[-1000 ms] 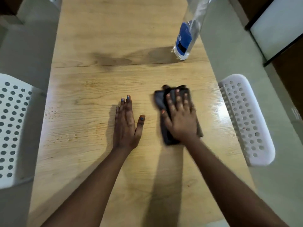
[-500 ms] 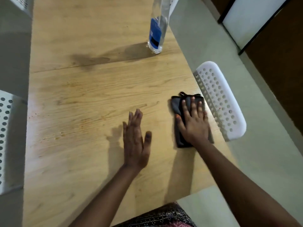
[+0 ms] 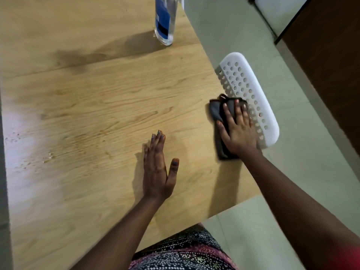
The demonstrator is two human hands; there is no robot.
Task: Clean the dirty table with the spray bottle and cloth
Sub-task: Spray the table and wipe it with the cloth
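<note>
Both hands lie flat on the table (image 3: 87, 98): my right hand (image 3: 238, 131) presses the folded cloth (image 3: 218, 114) at its right edge, my left hand (image 3: 157, 168) empty, dirty specks (image 3: 48, 156) well leftward, spray bottle (image 3: 164, 20) far ahead.

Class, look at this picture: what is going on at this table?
A person is wiping a wooden table. The right hand presses a dark cloth flat near the table's right edge, beside a white chair. The left hand rests flat on the wood. The spray bottle stands unused farther back.

Right hand (image 3: 238, 133) flat on cloth (image 3: 219, 114)
</note>
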